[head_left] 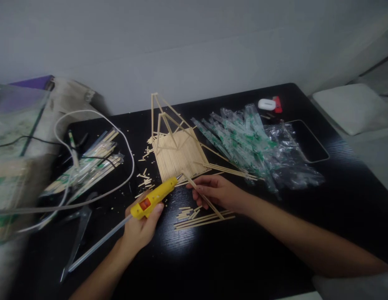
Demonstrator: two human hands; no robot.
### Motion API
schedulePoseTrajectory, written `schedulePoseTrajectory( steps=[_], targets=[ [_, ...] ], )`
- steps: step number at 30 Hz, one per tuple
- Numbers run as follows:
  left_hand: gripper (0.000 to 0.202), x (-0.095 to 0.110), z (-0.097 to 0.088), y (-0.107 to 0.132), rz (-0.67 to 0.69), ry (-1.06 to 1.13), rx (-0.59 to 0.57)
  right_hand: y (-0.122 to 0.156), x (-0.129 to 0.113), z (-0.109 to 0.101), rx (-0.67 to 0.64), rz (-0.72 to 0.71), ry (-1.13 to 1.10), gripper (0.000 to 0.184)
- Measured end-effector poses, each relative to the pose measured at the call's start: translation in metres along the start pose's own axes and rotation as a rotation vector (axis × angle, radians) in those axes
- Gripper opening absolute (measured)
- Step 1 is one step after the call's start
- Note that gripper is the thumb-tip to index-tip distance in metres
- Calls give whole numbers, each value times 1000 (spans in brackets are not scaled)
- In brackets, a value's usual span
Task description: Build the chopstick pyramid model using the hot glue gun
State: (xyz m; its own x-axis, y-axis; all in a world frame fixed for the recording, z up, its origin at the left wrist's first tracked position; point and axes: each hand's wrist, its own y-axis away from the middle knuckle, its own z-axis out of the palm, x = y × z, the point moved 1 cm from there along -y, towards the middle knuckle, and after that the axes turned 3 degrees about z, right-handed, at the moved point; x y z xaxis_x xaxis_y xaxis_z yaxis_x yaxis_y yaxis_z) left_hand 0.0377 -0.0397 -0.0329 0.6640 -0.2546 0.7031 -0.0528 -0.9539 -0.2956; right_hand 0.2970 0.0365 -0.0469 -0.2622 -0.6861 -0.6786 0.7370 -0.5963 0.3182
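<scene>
My left hand is wrapped round a yellow hot glue gun, with a long glue stick coming out of its back end. Between the fingers of my right hand is a thin wooden stick, slanting from upper left to lower right. The gun's metal nozzle is close to the stick's upper end; whether they touch I cannot tell. Just beyond stands a model of wooden sticks, a flat base with a triangular frame rising at its back. Below my right hand lie long sticks and short cut pieces.
Clear and green plastic wrappers cover the right of the black table. Behind them lies a white case beside a red item. On the left are packaged sticks and a looping white cable. Stick scraps lie left of the base.
</scene>
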Motion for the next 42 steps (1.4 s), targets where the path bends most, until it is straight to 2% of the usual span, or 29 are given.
schedulePoseTrajectory(
  steps=[4,10,16,31,42],
  targets=[
    [30,-1,-1,-1,100,-29,-6,1,-1,1,1,-1,10,38],
    [32,-1,-1,-2,121,-55,-3,1,0,1,0,-10,17,37],
    [26,2,-1,-4,124,-4,6,1,0,1,-2,-14,13,38],
    [22,-8,4,3,53,94,23,1,-1,1,1,0,18,38],
    [24,-11,4,8,1,153,-40,1,-1,0,5,1,17,38]
  ],
)
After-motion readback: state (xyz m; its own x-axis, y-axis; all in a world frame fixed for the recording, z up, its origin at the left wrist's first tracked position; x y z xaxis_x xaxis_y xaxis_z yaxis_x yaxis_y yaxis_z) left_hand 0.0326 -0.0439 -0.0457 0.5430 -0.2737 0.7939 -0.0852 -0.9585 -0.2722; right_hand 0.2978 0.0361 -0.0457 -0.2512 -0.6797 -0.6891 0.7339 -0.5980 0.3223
